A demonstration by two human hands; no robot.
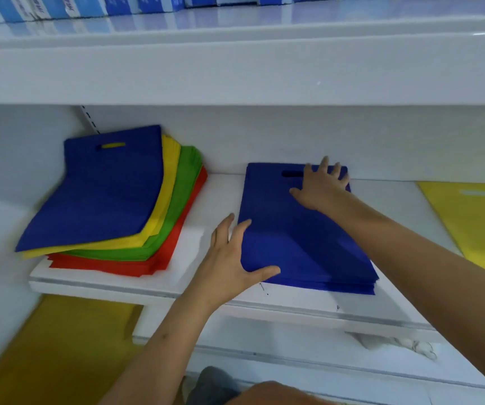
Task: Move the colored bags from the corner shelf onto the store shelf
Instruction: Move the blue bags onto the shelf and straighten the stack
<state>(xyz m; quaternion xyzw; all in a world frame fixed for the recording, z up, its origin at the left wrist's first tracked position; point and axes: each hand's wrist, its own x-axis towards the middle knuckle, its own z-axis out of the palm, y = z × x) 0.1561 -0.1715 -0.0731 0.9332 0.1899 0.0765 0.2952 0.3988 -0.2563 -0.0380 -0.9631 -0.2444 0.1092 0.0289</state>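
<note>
A flat stack of blue bags (299,229) lies on the white store shelf (294,309). My left hand (231,258) rests against the stack's near left corner, fingers straight, thumb lying on the top bag. My right hand (321,187) presses flat on the far end beside the handle slot, fingers spread. On the corner shelf (95,283) to the left sits a fanned pile: a blue bag (104,194) on top, then yellow bags (165,197), green bags (187,188) and red bags (159,258) underneath.
A yellow bag (475,223) lies on the store shelf at the far right. An upper shelf (235,71) overhangs closely, carrying blue-and-white boxes (89,5). Yellow material (60,346) lies below the corner shelf. A crumpled white thing (396,344) sits on the lower shelf.
</note>
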